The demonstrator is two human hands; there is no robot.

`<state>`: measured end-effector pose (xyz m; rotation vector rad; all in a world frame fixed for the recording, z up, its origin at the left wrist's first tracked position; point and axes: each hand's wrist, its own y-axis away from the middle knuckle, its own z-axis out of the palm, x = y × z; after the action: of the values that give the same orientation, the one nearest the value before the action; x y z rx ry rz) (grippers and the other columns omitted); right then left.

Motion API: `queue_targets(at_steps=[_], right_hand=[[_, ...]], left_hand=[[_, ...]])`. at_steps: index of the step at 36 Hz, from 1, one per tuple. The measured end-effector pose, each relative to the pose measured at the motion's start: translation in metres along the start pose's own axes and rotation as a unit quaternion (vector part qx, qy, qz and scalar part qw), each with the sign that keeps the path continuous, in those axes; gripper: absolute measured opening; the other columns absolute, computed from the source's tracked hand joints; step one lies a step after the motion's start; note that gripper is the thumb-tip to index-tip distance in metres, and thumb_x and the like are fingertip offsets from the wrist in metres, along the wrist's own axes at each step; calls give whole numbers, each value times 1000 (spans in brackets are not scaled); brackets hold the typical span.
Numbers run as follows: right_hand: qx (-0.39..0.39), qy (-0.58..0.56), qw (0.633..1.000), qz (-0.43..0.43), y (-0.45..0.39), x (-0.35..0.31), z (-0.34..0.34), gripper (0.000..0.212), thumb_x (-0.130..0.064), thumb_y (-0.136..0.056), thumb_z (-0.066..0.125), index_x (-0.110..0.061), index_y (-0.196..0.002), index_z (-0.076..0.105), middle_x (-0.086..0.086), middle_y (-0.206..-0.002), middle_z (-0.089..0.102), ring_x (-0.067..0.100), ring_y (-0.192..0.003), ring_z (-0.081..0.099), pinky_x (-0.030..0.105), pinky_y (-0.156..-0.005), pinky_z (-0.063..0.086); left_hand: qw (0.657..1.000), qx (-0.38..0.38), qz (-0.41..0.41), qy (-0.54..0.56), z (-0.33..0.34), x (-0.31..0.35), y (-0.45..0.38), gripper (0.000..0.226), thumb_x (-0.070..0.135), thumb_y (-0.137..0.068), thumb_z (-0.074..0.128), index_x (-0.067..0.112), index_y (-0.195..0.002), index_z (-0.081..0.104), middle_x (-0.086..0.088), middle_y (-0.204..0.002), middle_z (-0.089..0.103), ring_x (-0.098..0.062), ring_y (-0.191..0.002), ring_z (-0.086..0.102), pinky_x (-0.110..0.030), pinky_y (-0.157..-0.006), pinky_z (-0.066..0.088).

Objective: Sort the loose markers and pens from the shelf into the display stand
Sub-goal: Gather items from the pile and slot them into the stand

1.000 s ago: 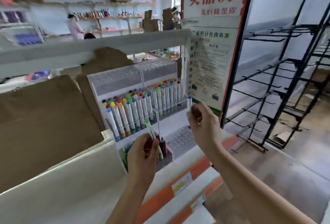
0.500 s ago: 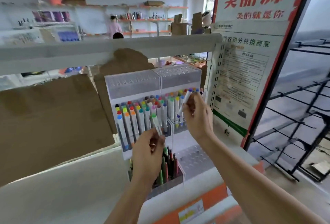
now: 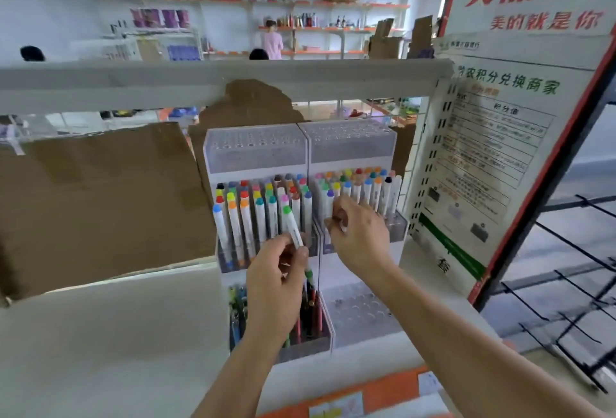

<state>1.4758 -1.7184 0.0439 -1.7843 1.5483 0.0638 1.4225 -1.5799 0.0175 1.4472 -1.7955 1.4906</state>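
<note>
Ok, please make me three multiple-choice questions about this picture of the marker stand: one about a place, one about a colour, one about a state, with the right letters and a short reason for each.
1. Where is the right hand?
A. at the middle tier of the display stand's right half
B. on the poster
C. on the cardboard

2. What colour is the cap of the marker in the left hand?
A. red
B. green
C. black

3. What is the state of the bottom right tray?
A. full of markers
B. covered by a lid
C. its holes are empty

Answers:
1 A, its fingers are among the markers of that row.
2 B, the cap at the upper end is green.
3 C, only bare holes show there.
</note>
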Motion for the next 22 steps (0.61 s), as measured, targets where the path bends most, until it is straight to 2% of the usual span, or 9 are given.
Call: queue_targets(at_steps=[3, 6, 9, 11, 15, 16, 19, 22], right_hand=[[7, -1, 1000, -3, -1, 4, 4, 12, -17, -85, 61, -21, -85, 50, -4, -85, 59, 20, -87, 52, 31, -72, 35], [34, -16, 999, 2, 1, 11, 5, 12, -22, -85, 65, -18, -95, 61, -6, -95, 60, 16, -93, 53, 33, -79, 39], [83, -116, 989, -32, 13, 7, -3, 10, -22, -87, 65, -17, -95, 64, -10, -89, 56, 9, -79, 52, 28, -69, 43], [61, -183, 979, -67, 21, 2, -10, 7, -22, -89, 62, -15, -90, 65, -9, -84, 57, 7, -71, 53, 26, -62, 47], [14, -232, 970, -72, 28, -5, -20, 3, -20, -86, 67, -17, -86, 66, -15, -80, 56, 7, -72, 56, 17, -63, 48], [11, -235, 970, -62, 28, -5, -21, 3, -18, -86, 67, -17, -84, 66, -15, -78, 56, 5, -71, 56, 15, -62, 46], [28, -274, 961, -19, 22, -1, -29, 10, -14, -88, 65, -18, -79, 62, -13, -68, 57, 2, -63, 54, 12, -58, 43], [129, -275, 953, -10, 4, 8, -46, 12, -16, -91, 61, -17, -79, 59, -11, -64, 58, 5, -57, 53, 14, -53, 41]], left_hand=[[1000, 8, -9, -10, 4, 3, 2, 10, 25, -91, 55, 17, -91, 61, 5, -79, 62, -9, -72, 58, -13, -65, 41], [999, 18, -14, -22, 8, 7, 3, 9, 25, -92, 56, 17, -91, 61, 5, -80, 62, -10, -74, 59, -15, -66, 43], [999, 23, -7, -37, 12, 12, 3, 8, 24, -92, 56, 17, -88, 60, 6, -79, 60, -10, -72, 57, -10, -64, 40], [999, 19, -3, -36, 16, 16, 2, 5, 20, -92, 59, 18, -88, 60, 6, -78, 60, -9, -71, 57, -12, -63, 41], [999, 14, 15, -36, 28, 24, 2, 6, 10, -90, 61, 16, -89, 63, 2, -81, 63, -14, -74, 59, -34, -67, 52], [999, 14, 20, -35, 30, 25, 3, 8, 9, -89, 61, 17, -89, 63, 3, -82, 63, -15, -75, 59, -35, -68, 52], [999, 15, 25, -29, 35, 27, 4, 13, 13, -91, 59, 21, -99, 66, 7, -87, 64, -8, -77, 59, -27, -69, 50], [999, 27, 23, -26, 34, 23, 5, 18, 19, -93, 57, 26, -108, 64, 9, -90, 63, -4, -80, 59, -19, -69, 49]])
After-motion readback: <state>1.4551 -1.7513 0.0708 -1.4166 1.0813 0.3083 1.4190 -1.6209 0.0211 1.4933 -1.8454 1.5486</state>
